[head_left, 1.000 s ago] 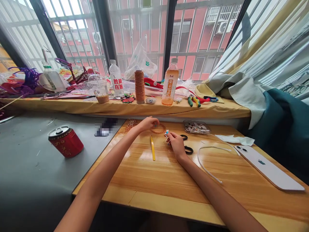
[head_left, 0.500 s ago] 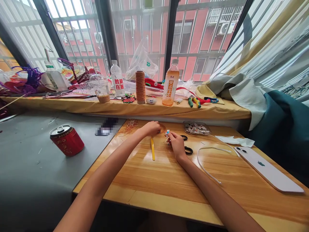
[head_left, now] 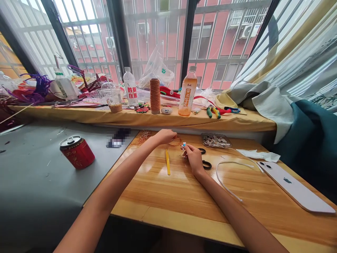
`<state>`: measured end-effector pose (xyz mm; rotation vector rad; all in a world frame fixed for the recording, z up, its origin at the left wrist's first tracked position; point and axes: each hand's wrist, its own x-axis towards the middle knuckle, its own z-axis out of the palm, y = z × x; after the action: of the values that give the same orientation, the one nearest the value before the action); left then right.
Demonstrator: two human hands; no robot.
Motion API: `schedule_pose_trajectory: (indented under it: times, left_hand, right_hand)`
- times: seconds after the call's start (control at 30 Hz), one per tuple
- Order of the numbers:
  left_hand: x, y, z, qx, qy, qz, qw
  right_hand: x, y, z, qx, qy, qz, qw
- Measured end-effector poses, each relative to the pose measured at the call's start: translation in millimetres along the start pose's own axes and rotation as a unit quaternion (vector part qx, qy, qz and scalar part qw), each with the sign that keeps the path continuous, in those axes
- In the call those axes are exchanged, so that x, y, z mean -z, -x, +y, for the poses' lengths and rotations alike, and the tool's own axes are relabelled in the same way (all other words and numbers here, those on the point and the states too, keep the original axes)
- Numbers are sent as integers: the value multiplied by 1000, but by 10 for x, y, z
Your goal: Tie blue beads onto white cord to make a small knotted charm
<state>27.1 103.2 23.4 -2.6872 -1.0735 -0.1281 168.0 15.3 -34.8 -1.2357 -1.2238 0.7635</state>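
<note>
My left hand [head_left: 167, 136] is closed above a loop of thin orange-brown cord [head_left: 176, 142] at the back of the wooden table [head_left: 163, 200]; what its fingertips pinch is too small to name. My right hand [head_left: 193, 158] holds a small white and blue piece [head_left: 183, 145] between thumb and fingers. Below my left hand lies a yellow tool [head_left: 167, 162], probably tweezers. Black-handled scissors [head_left: 206, 164] lie just beside my right hand, their blades hidden by it. Cut orange threads [head_left: 144, 137] are heaped at the table's back left.
A clear tray of small pieces [head_left: 216, 140], a white cord [head_left: 221, 177], a tissue [head_left: 259, 155] and a phone [head_left: 296, 186] lie to the right. A red can [head_left: 77, 153] stands left. Bottles, a cord spool [head_left: 155, 96] and pliers [head_left: 213, 112] line the sill.
My left hand has lifted slightly, and more of the orange-brown loop shows beneath it. My right hand keeps its hold on the white and blue piece. The whole view has shifted slightly.
</note>
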Motion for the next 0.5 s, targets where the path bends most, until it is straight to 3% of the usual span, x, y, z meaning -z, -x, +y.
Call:
schedule_pose_trajectory:
  times: [0.27,0.5]
  left_hand:
    - [57,-21,-8,23,-11,8,1000]
    - [91,-10,-25,25,0,74,997]
  right_hand:
    - [5,10,-7,-7,4,3,1000]
    - [-1,12,-14,-7,-6,3,1000]
